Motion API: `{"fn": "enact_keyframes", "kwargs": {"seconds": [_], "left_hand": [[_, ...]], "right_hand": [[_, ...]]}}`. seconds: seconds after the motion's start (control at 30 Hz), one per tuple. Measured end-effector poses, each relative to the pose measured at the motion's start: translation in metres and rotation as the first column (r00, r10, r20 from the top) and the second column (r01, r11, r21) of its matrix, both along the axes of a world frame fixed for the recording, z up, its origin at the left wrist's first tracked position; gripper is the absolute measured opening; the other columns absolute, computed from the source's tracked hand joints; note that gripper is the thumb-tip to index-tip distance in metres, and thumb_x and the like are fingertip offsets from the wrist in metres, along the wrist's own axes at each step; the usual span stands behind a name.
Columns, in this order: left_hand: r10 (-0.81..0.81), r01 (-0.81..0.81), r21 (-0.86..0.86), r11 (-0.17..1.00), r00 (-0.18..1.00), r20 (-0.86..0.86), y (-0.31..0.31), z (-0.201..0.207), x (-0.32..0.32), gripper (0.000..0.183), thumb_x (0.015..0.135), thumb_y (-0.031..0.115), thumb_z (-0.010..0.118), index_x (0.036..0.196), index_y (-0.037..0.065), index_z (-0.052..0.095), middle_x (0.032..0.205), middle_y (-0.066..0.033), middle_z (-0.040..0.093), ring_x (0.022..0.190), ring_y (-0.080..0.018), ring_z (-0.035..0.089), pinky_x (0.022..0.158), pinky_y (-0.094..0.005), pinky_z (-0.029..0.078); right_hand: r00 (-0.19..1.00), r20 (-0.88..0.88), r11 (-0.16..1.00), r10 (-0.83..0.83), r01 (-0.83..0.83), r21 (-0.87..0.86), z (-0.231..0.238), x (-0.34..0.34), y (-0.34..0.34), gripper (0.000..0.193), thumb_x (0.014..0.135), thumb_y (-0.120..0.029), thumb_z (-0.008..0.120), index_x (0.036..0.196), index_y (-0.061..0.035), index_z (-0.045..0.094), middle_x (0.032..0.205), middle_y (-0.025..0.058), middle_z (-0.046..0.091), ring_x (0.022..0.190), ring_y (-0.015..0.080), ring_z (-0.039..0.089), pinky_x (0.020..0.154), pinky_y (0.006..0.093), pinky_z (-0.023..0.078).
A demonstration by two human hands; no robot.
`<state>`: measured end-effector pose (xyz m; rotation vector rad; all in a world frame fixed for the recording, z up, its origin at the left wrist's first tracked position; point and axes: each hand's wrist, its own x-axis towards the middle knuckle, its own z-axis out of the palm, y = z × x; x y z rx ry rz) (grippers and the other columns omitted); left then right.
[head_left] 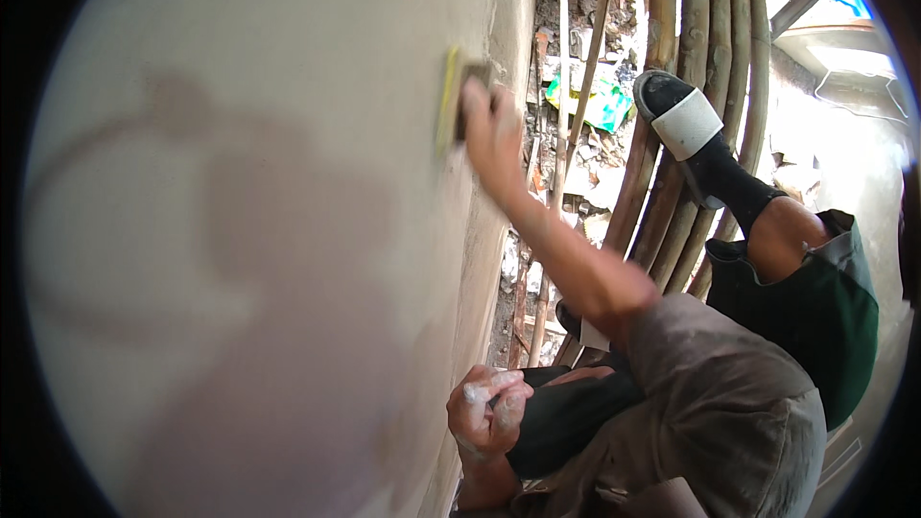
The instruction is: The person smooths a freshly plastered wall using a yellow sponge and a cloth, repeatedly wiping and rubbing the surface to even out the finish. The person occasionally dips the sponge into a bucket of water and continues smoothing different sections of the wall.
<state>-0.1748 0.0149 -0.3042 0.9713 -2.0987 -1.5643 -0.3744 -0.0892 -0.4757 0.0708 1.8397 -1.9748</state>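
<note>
Clearly my right hand [489, 129] grips the yellow float [449, 105], long axis twelve-to-six, flat on the plastered wall [288, 230]; left hand [487, 412], at six o'clock, is curled shut, apparently empty.

Looking like a building site: fresh plastered wall [240, 230], bamboo scaffold poles [700, 58], rubble [585, 29] lying far below.

Wall: a smooth, pale plastered wall [240, 230] fills the left, with soft shadows across it.
Scaffold: round bamboo poles [691, 86] run lengthwise on the right, beside the wall's edge.
Ground: far below, rubble and debris [576, 173], with a green-and-yellow sack [600, 101].
Light: bright daylight at the upper right.
</note>
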Motion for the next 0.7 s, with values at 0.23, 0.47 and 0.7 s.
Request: {"fn": "enact_keyframes", "kwargs": {"seconds": [0.23, 0.47, 0.7], "left_hand": [[-0.172, 0.175, -0.043, 0.984, 0.983, 0.058, -0.012, -0.006, -0.02, 0.014, 0.09, 0.012, 0.058, 0.092, -0.003, 0.057, 0.061, -0.011, 0.061, 0.055, -0.017, 0.055, 0.051, -0.0274, 0.044], [-0.076, 0.078, -0.008, 0.997, 0.986, 0.145, -0.002, -0.011, -0.012, 0.015, 0.09, 0.012, 0.056, 0.091, -0.004, 0.057, 0.064, -0.0119, 0.063, 0.053, -0.0144, 0.059, 0.051, -0.0265, 0.048], [-0.008, 0.004, 0.017, 1.0, 0.979, 0.205, 0.0, -0.005, 0.001, 0.013, 0.089, 0.008, 0.055, 0.092, -0.005, 0.057, 0.067, -0.0127, 0.063, 0.054, -0.014, 0.059, 0.052, -0.0249, 0.049]], "right_hand": [[0.894, 0.132, 0.898, 0.428, -0.403, -0.177, 0.028, 0.103, 0.093, 0.038, 0.095, -0.029, 0.054, 0.118, 0.0011, 0.053, 0.088, 0.0126, 0.06, 0.081, 0.0177, 0.058, 0.069, 0.032, 0.048], [0.83, 0.546, 0.962, 0.114, -0.23, 0.149, -0.134, -0.004, 0.031, 0.049, 0.091, -0.044, 0.052, 0.104, 0.0016, 0.062, 0.089, 0.0113, 0.063, 0.077, 0.0199, 0.058, 0.067, 0.0341, 0.047], [0.981, -0.183, 0.987, -0.055, 0.025, -0.161, 0.061, -0.162, -0.047, 0.036, 0.091, -0.031, 0.048, 0.097, 0.0011, 0.061, 0.077, 0.0082, 0.059, 0.07, 0.0183, 0.053, 0.061, 0.0355, 0.043]]}}
